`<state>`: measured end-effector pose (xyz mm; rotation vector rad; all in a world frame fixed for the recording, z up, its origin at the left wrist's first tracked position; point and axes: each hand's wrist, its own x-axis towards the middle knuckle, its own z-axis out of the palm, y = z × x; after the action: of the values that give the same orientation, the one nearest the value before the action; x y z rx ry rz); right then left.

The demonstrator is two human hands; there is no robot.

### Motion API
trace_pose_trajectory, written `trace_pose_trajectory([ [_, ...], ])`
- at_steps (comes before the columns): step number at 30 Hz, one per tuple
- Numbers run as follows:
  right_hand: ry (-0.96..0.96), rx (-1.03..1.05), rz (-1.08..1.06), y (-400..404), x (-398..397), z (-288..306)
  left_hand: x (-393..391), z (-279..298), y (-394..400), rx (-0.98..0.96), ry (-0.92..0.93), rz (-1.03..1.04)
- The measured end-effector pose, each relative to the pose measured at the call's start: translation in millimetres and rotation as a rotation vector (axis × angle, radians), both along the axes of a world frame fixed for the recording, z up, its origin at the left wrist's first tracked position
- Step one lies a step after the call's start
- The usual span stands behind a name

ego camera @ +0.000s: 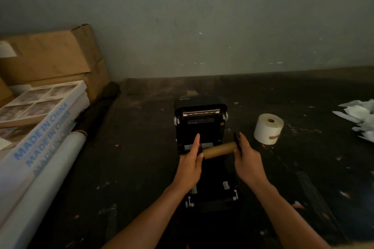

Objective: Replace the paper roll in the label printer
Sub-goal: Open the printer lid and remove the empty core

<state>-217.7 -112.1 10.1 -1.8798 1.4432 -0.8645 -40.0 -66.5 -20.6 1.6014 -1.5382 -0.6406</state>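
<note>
A black label printer [200, 121] stands on the dark table with its lid swung up and back, its open bay below my hands. Above the bay I hold an empty brown cardboard core [219, 150] level, mounted on a black spindle. My left hand [191, 162] grips the black end guide at the core's left end. My right hand [248, 160] grips the black end guide at its right end. A full white label roll [268, 128], taped shut, stands on end to the printer's right, untouched.
Stacked cardboard boxes [50, 60], white "MADE IN CHINA" cartons [40, 133] and a long white roll [40, 192] crowd the left. Crumpled white paper [362, 117] lies at the right edge. A grey wall [202, 16] bounds the dark table [141, 168] behind.
</note>
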Motion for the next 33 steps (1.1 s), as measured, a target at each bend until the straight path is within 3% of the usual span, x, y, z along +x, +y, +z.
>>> trace_pose_trajectory([
  [7,0.013,-0.061,-0.175,25.3,-55.8,14.2,-49.3,-0.6,-9.2,-0.034,0.169,0.006],
  [15,-0.280,0.138,-0.288,12.9,-116.4,-6.8,-101.5,-4.8,-28.1,0.061,0.154,-0.043],
  [23,-0.313,0.287,-0.050,-54.1,-186.7,-36.8,-160.9,-21.3,-75.1,0.189,0.117,0.025],
  [29,-0.349,0.416,0.095,-105.0,-222.5,-46.0,-204.2,-42.5,-97.9,0.231,0.218,0.238],
  [33,-0.253,0.405,0.200,-129.7,-225.3,-47.0,-218.5,-54.6,-102.3,0.269,0.369,0.377],
])
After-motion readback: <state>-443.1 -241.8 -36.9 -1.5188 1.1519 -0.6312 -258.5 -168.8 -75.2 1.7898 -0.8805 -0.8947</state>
